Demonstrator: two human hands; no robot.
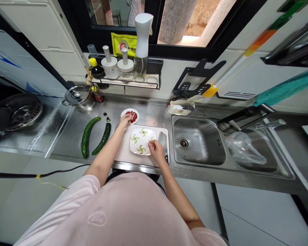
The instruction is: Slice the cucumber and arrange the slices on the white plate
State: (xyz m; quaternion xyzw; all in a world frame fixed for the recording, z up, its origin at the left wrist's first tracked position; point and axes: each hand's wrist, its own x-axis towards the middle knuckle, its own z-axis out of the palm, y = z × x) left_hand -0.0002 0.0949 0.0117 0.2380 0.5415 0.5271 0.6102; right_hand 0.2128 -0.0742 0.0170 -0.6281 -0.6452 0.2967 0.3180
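My left hand (125, 122) reaches over the near left rim of a small round white plate (123, 112). Its fingers are drawn together by the small red pieces (133, 117) there; whether they pinch one is too small to tell. My right hand (157, 152) is at the right side of a white square plate (143, 140), fingertips closed in a pinch, their contents hidden. Pinwheels of green-edged cucumber slices (141, 149) are laid out on this plate. It sits on a pale cutting board (123, 155). A knife (163, 139) lies along the board's right side.
Left of the board lie a whole cucumber (85, 139) and a cut cucumber (104, 137), with small end pieces beyond. A lidded steel pot (82, 102) stands behind them. Right is a sink (202, 143); a plastic bag (243, 147) fills part of the second basin. A spice rack (133, 83) hangs behind.
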